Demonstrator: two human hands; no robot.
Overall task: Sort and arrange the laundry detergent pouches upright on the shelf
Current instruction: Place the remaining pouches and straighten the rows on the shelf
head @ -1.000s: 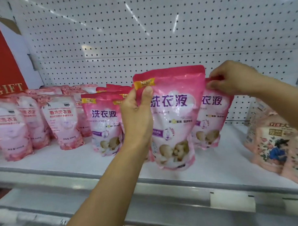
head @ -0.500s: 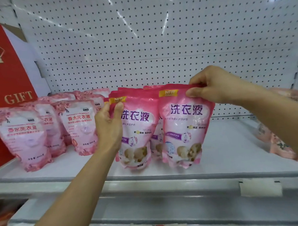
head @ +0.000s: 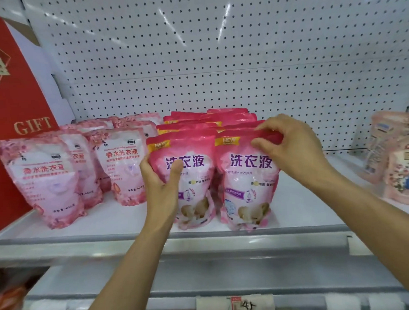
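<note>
Two dark pink detergent pouches stand upright side by side at the front of the white shelf (head: 316, 211). My left hand (head: 161, 182) grips the left front pouch (head: 195, 178) by its left edge, thumb across its face. My right hand (head: 289, 149) pinches the top seal of the right front pouch (head: 248, 183). Several more dark pink pouches (head: 209, 121) stand in rows behind them. To the left stand several pale pink pouches (head: 122, 164), leaning back slightly.
A red gift box (head: 13, 96) stands at the shelf's left end. Floral pink packs (head: 398, 162) sit at the far right. White pegboard (head: 218, 61) backs the shelf. Bare shelf lies between the right pouch and the floral packs. A lower shelf edge carries a price label (head: 236, 304).
The pouch in my left hand came down from mid-air to stand at the shelf front. My right hand brought its pouch forward beside it. The camera moved closer.
</note>
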